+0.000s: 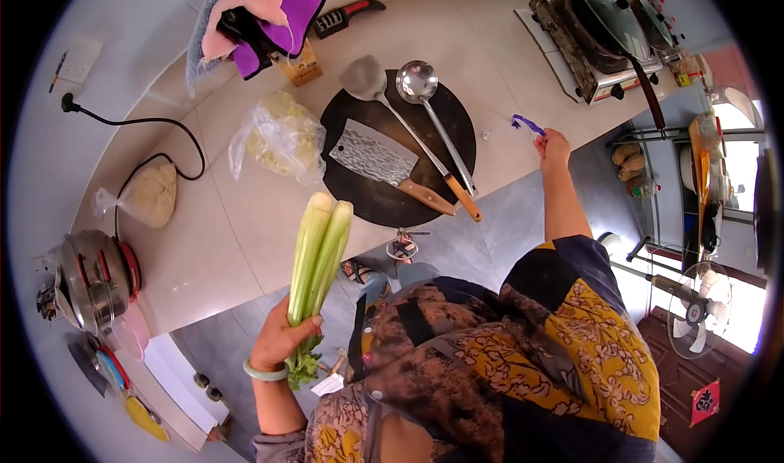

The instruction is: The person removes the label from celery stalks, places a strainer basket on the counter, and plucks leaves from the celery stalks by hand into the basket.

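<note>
The left hand (282, 337) grasps the celery (317, 255) near its leafy end, probably to hold it bundled, near the round board (367, 200). The right hand (555, 150) pinches a purple strip (530, 126), apparently to hold it away from the celery.

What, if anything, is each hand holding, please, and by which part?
The left hand grips the celery near its leafy end; the right hand pinches a small purple strip by one end.

Two hands (282, 338) (554, 149), one celery bunch (317, 255) — one cleaver (380, 156), one spatula (364, 77), one ladle (417, 82).
</note>
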`<state>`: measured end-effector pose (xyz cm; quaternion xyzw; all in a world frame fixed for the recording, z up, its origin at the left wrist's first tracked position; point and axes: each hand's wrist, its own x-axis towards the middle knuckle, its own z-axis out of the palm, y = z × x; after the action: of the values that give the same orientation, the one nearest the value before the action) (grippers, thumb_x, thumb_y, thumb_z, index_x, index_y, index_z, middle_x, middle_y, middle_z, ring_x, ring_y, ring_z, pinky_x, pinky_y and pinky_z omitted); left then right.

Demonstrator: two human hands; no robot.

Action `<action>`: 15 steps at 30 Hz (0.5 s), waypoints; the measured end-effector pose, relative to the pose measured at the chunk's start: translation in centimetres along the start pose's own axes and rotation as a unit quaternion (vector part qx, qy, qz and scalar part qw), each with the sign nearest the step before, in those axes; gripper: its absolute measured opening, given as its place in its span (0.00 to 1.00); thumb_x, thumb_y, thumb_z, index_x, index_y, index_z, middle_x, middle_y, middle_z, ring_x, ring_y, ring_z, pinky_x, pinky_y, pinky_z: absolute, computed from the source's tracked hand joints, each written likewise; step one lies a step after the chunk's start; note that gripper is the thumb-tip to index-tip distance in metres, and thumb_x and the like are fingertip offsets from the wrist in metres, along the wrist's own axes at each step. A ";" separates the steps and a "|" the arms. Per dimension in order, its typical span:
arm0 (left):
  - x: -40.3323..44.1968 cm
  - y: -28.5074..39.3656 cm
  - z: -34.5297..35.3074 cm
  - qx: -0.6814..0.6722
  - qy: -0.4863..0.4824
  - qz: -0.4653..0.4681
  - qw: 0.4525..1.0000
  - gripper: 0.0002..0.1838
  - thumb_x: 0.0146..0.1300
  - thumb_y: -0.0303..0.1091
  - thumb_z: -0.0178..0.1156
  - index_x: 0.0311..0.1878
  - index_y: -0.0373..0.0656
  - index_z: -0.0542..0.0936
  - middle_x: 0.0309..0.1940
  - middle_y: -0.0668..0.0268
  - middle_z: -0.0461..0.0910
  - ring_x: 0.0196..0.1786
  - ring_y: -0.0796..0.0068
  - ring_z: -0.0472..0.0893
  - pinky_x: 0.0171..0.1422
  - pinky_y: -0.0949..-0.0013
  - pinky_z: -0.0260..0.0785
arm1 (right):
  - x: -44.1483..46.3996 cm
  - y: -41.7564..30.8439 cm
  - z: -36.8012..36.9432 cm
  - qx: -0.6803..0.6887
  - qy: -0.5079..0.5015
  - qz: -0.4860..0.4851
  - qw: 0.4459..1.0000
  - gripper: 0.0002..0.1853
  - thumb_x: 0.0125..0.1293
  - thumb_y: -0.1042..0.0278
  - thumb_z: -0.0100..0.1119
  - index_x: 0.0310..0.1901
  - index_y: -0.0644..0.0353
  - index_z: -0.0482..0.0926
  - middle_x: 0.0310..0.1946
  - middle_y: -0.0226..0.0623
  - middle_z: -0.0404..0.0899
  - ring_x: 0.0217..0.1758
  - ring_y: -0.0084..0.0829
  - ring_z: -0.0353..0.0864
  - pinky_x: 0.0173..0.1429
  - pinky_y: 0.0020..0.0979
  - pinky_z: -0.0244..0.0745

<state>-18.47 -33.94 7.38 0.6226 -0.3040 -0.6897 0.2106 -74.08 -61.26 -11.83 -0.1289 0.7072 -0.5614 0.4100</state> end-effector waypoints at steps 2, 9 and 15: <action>0.1 -0.3 -0.1 0.009 0.007 0.001 1.000 0.19 0.61 0.30 0.66 0.52 0.35 0.72 0.33 0.65 0.79 0.33 0.75 0.80 0.37 0.72 0.73 | 0.2 1.1 -0.2 -0.003 0.009 -0.008 1.000 0.09 0.65 0.76 0.49 0.44 0.69 0.75 0.30 0.39 0.76 0.26 0.27 0.78 0.34 0.29 0.82; 0.2 -0.4 0.3 -0.005 0.020 -0.006 1.000 0.18 0.61 0.30 0.65 0.52 0.36 0.73 0.33 0.66 0.79 0.32 0.76 0.80 0.37 0.72 0.73 | -0.4 2.6 -1.8 -0.184 0.020 -0.058 0.981 0.11 0.65 0.72 0.52 0.41 0.72 0.79 0.33 0.41 0.80 0.30 0.29 0.82 0.38 0.28 0.82; 0.6 -0.3 0.6 0.004 0.030 -0.013 0.999 0.18 0.61 0.29 0.64 0.52 0.36 0.72 0.32 0.66 0.78 0.32 0.76 0.79 0.36 0.72 0.72 | 0.7 5.3 -4.4 -0.451 -0.074 -0.259 0.851 0.12 0.64 0.73 0.52 0.45 0.62 0.83 0.31 0.39 0.83 0.30 0.28 0.83 0.38 0.26 0.79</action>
<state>-19.13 -34.02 6.81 0.6476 -0.2925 -0.6722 0.2077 -76.26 -56.91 -16.78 -0.5191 0.7915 -0.2550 0.1975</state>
